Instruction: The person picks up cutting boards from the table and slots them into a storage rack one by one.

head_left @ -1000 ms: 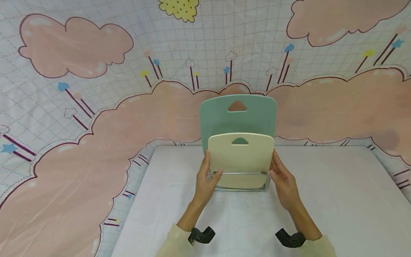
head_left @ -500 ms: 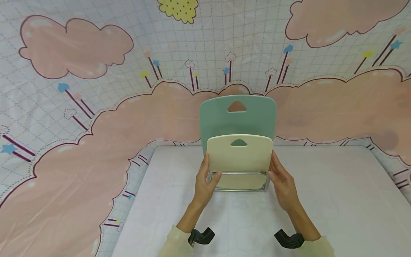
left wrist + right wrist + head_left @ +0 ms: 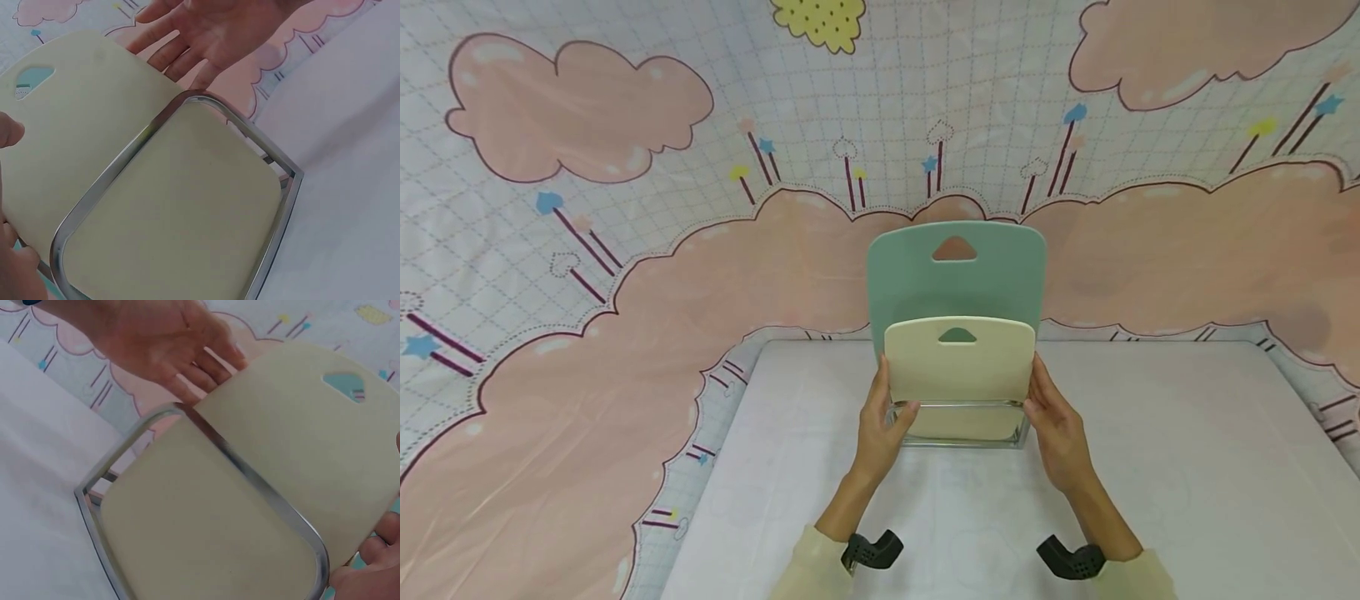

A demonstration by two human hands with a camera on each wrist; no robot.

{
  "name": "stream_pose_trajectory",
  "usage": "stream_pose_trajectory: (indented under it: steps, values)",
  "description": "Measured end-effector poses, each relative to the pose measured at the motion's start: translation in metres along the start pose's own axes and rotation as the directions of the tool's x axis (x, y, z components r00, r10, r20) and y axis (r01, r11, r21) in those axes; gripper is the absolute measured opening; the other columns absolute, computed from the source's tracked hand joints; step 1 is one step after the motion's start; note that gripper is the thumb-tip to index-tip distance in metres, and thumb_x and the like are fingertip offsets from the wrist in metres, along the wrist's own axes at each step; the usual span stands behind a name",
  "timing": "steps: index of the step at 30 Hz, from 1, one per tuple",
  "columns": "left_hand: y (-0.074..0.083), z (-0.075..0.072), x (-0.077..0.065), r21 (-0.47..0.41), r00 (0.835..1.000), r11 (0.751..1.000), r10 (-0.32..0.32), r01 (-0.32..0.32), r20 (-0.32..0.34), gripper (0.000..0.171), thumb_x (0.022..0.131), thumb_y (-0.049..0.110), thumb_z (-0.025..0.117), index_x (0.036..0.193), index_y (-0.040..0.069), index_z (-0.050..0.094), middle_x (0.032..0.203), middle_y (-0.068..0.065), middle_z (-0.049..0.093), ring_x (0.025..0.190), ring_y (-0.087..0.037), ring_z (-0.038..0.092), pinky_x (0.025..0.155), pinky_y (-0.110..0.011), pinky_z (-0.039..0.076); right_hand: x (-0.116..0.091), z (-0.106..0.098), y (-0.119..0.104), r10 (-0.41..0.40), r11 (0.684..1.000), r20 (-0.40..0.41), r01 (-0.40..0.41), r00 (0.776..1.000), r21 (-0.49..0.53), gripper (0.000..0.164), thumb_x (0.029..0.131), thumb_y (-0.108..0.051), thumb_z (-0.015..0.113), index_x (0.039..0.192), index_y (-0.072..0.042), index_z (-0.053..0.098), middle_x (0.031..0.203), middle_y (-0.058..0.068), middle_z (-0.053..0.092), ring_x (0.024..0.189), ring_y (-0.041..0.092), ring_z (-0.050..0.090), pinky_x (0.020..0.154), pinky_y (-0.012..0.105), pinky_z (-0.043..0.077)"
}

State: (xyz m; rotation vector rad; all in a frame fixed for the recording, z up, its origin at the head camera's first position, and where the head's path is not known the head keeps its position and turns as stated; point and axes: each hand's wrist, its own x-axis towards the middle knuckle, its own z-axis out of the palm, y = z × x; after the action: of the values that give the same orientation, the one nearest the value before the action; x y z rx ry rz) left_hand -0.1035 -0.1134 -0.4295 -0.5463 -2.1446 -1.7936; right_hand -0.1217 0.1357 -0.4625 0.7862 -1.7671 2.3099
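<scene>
A cream cutting board [image 3: 959,367] stands upright in a metal wire rack [image 3: 970,403], which crosses its lower front. In the head view my left hand [image 3: 878,429] is at the board's left edge, with its thumb in front. My right hand [image 3: 1060,433] lies along the opposite edge, fingers extended and fingertips right at the board. The left wrist view shows my right hand's palm [image 3: 215,34] bared, its fingers reaching the board's edge. Likewise my left hand [image 3: 169,347] reaches the edge in the right wrist view. Behind the cream board rises a larger green cutting board [image 3: 955,283].
A white table [image 3: 790,517] supports the rack. Beyond its far edge hangs a cloth backdrop [image 3: 625,350] printed with clouds and stars. Black wrist cameras [image 3: 872,550] are strapped to both forearms.
The cream board's top edge has dropped slightly in front of the green one. My right hand has shifted a little left with it; my left hand stays almost still.
</scene>
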Motion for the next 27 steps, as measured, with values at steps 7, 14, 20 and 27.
stream_pose_trajectory:
  steps: [7, 14, 20, 27]
  values:
    - [0.003, -0.002, 0.001, 0.073, 0.999, 0.996, -0.047, 0.049, -0.026, 0.076, 0.09, -0.004, 0.057, 0.146, -0.013, 0.007, 0.154, -0.025, 0.009, 0.143, -0.034, 0.01, 0.114, -0.039, 0.013, 0.0, 0.002, 0.0, 0.008, 1.0, -0.027, -0.009, 1.0, -0.028, 0.054, 0.1, 0.004, 0.037, 0.151, 0.0, 0.018, 0.157, 0.013, 0.016, 0.142, 0.02, 0.021, 0.109, 0.024, 0.024]
    - [-0.032, -0.003, 0.0, 0.16, 0.996, 0.983, -0.085, 0.091, -0.04, 0.081, 0.092, 0.007, 0.063, 0.15, -0.003, 0.007, 0.157, -0.016, 0.009, 0.143, -0.025, 0.009, 0.114, -0.043, 0.012, 0.001, 0.006, 0.0, 0.051, 0.996, -0.06, -0.054, 0.997, -0.065, 0.056, 0.1, 0.001, 0.041, 0.15, 0.001, 0.016, 0.157, 0.017, 0.011, 0.143, 0.021, 0.016, 0.108, 0.021, 0.023]
    - [-0.033, -0.004, 0.005, 0.227, 0.995, 0.969, -0.096, 0.101, -0.034, 0.079, 0.094, 0.025, 0.063, 0.152, 0.005, 0.013, 0.157, -0.008, 0.016, 0.143, -0.021, 0.015, 0.114, -0.044, 0.017, 0.004, 0.006, -0.001, 0.102, 0.975, -0.088, -0.117, 0.991, -0.188, 0.062, 0.099, 0.002, 0.043, 0.153, -0.008, 0.014, 0.159, 0.01, 0.01, 0.143, 0.03, 0.012, 0.107, 0.022, 0.024]
    - [-0.029, -0.006, 0.01, 0.292, 0.993, 0.95, -0.109, 0.115, -0.037, 0.078, 0.094, 0.034, 0.061, 0.151, 0.003, 0.018, 0.156, -0.008, 0.018, 0.142, -0.023, 0.017, 0.113, -0.044, 0.018, 0.01, 0.002, -0.004, 0.143, 0.951, -0.075, -0.158, 0.987, -0.267, 0.068, 0.099, 0.002, 0.045, 0.155, -0.016, 0.012, 0.159, 0.003, 0.011, 0.144, 0.027, 0.009, 0.111, 0.039, 0.017]
